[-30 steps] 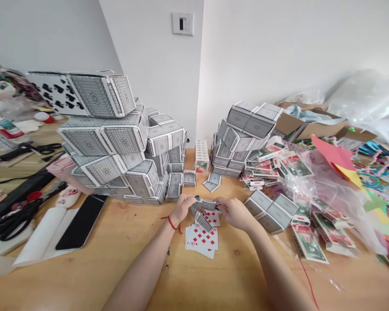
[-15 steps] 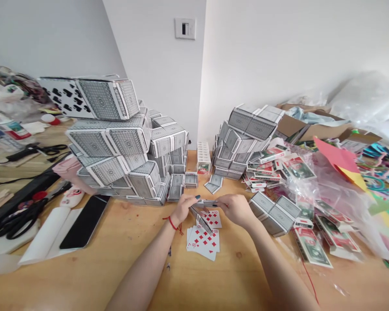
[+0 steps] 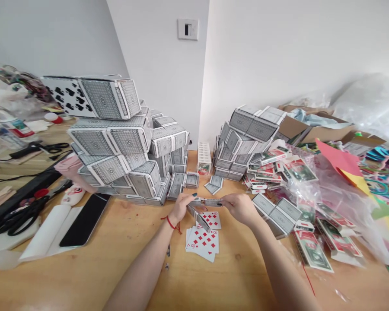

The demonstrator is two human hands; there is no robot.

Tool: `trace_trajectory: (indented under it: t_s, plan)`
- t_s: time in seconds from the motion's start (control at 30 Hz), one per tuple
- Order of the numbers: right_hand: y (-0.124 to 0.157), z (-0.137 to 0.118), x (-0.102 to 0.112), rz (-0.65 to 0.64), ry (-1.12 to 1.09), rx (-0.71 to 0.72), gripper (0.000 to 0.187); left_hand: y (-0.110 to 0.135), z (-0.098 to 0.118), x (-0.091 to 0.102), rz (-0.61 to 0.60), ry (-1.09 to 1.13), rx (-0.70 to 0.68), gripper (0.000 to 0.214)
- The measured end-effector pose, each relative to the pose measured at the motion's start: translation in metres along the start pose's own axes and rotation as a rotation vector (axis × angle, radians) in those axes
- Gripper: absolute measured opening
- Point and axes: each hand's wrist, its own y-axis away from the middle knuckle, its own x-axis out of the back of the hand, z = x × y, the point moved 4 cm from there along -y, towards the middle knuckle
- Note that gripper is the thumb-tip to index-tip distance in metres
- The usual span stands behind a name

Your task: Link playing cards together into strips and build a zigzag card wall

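Observation:
My left hand [image 3: 179, 210], with a red string around its wrist, is closed on folded playing cards [image 3: 199, 219] with grey backs; one slants down toward me. Pinched in my right hand [image 3: 241, 209] is the end of another folded playing card [image 3: 213, 202], seen nearly edge-on. The two pieces meet or almost touch between my hands; whether they are joined I cannot tell. Below them, loose diamond cards [image 3: 202, 244] lie face up on the wooden table [image 3: 214, 285]. A small folded card piece [image 3: 214, 185] rests just beyond my hands.
Stacked card boxes [image 3: 129, 142] rise at left, with another stack [image 3: 253, 125] at right. A double card block [image 3: 277, 214] sits by my right forearm. Red-green card packs [image 3: 313, 250] and plastic wrap spread rightward. At left lie a phone [image 3: 86, 221] and scissors [image 3: 29, 216].
My hands have drawn slightly apart, the right one shifting a little to the right with its card. The view has shifted slightly. The loose cards stay on the table.

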Motion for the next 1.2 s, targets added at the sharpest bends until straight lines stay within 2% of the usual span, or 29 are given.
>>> trace_trajectory:
  t_s: [0.23, 0.43, 0.6, 0.7, 0.83, 1.07, 1.2]
  plan:
    - [-0.005, -0.003, -0.006, 0.015, -0.053, 0.043, 0.03, 0.002, 0.003, -0.005, -0.044, -0.043, 0.056, 0.036]
    - [-0.009, 0.003, -0.005, -0.007, -0.178, 0.023, 0.026, 0.003, 0.009, -0.008, -0.003, -0.104, -0.004, 0.036]
    - [-0.013, 0.007, -0.003, -0.038, -0.242, 0.031, 0.023, 0.001, 0.019, -0.006, -0.052, -0.289, -0.093, 0.033]
    - [-0.016, 0.008, -0.004, -0.076, -0.288, 0.061, 0.021, -0.003, 0.016, 0.001, -0.008, -0.341, -0.051, 0.027]
    - [-0.019, 0.007, -0.005, -0.12, -0.349, 0.102, 0.023, -0.008, 0.003, 0.005, -0.007, -0.228, 0.071, 0.032]
    - [-0.023, 0.006, -0.007, -0.111, -0.393, 0.112, 0.021, -0.009, 0.004, 0.006, 0.133, -0.231, -0.006, 0.032]
    - [-0.026, 0.008, -0.012, -0.107, -0.413, 0.102, 0.022, -0.009, 0.007, 0.004, 0.159, -0.271, -0.045, 0.033]
